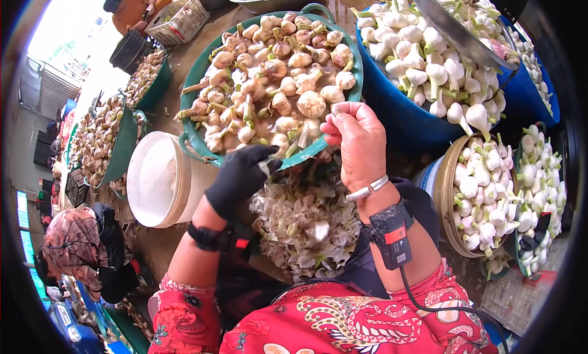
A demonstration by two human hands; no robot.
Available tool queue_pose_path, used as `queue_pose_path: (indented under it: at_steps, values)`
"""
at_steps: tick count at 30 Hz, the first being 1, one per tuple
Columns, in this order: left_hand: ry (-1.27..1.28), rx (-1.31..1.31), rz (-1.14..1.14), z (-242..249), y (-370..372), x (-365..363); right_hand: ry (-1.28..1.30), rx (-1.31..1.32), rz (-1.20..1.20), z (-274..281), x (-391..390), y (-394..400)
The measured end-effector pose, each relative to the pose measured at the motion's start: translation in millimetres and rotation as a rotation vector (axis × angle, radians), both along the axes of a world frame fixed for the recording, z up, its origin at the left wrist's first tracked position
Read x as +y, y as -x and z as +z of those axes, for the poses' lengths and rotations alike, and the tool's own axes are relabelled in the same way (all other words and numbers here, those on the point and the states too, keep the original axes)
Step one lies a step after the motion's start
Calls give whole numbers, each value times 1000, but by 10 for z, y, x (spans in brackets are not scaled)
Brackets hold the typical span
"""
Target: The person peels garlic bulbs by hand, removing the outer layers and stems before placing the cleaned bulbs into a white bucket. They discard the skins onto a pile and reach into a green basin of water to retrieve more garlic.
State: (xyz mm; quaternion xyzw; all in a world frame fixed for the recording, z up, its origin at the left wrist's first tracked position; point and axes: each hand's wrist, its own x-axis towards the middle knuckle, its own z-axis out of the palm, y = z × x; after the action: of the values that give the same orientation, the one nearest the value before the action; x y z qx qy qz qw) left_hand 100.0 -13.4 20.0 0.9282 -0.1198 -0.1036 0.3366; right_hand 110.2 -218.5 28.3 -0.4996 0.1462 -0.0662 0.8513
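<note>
My left hand (pixel 240 177) wears a black glove and is closed at the near rim of a green tub (pixel 190 118). A small pale piece shows at its fingers, too little of it to name. To the right, my bare right hand (pixel 360 147) is held over the same rim with thumb and fingers pinched together; what they hold, if anything, is hidden. Unpeeled garlic bulbs (pixel 282 104) with cut stems lie in liquid in the tub. Below my hands, between my legs, is a heap of garlic skins (pixel 306 222).
Peeled white garlic (pixel 438 66) fills a blue tub (pixel 392 99) at right, with a metal basin (pixel 453 29) on top. A bucket of garlic (pixel 481 194) stands nearer. At left are a white bucket (pixel 153 179), green tubs of garlic (pixel 98 139) and another person (pixel 79 243).
</note>
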Motion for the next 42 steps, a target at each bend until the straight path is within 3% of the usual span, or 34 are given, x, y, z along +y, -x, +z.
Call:
queue_pose_path:
  at_steps: [5,7,13,16,17,19,21,23,25,27,28,29,31,33,35,37,38,42]
  values:
    - [-268,-340,-176,-430,-572,-310,6,24,-14,-5,-26,-22]
    - [-575,-192,-168,-322,-623,-600,24,7,-25,8,-47,-39]
    - [-749,-149,-250,-678,-849,-590,1,18,0,42,-70,-72]
    - [-291,-158,-64,-696,-844,-303,40,16,43,10,-69,-78]
    - [-9,-38,75,-428,-693,-296,83,1,74,-39,-61,-83]
    - [384,112,257,-383,-582,-156,436,-60,169,-251,4,-85]
    - [534,106,229,-121,-335,-117,640,-151,253,-349,157,-17]
    - [438,-88,-14,-5,-191,15,353,-259,372,-449,361,9]
    - [727,147,224,73,-39,38,423,-291,389,-464,440,7]
    - [689,-70,168,108,29,202,372,-228,416,-503,478,2]
    - [528,-244,111,155,61,276,418,-286,349,-512,480,0]
    - [128,-498,2,178,75,399,277,-151,387,-483,449,19]
    - [453,-166,183,3,135,556,42,40,415,-307,384,41]
    - [-122,-74,25,-106,195,544,-44,126,457,-226,381,35]
    - [-148,-104,52,-71,334,469,-210,88,595,-207,399,32]
    - [602,82,256,46,415,388,-237,111,634,-198,462,71]
    - [894,194,362,35,390,402,-121,26,629,-213,500,94]
    - [1177,243,336,98,372,346,111,-204,651,-253,702,213]
